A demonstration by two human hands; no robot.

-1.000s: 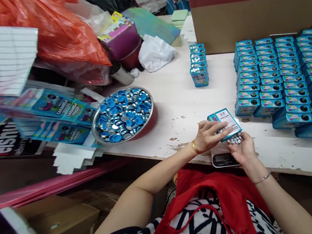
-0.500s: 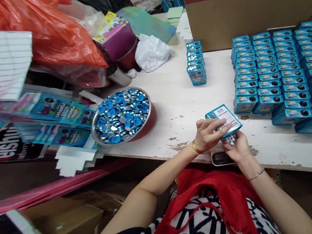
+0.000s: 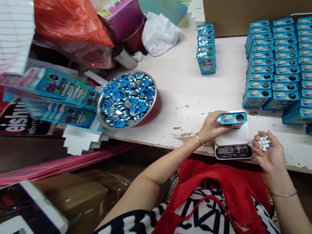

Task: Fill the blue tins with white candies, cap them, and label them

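Observation:
My left hand point(image 3: 212, 126) is closed on the side of a blue candy tin point(image 3: 232, 118), which stands upright over a small kitchen scale point(image 3: 234, 152). A dark round hole shows in the tin's top. Whether the tin rests its weight on the white platform I cannot tell. To the right of the scale, my right hand point(image 3: 273, 157) is cupped palm up, its fingers curled round several small white candies point(image 3: 264, 142).
Rows of blue tins point(image 3: 257, 98) stand at the right. A shorter row of tins topped with white candies point(image 3: 206, 62) stands farther back. To the left are a bowl of blue and silver caps point(image 3: 128, 100), crumpled white paper point(image 3: 159, 35) and an orange bag point(image 3: 63, 9).
The tin, earlier tilted between both hands over the scale, is now upright in my left hand. My right hand has moved away to the right, with white candies in its palm.

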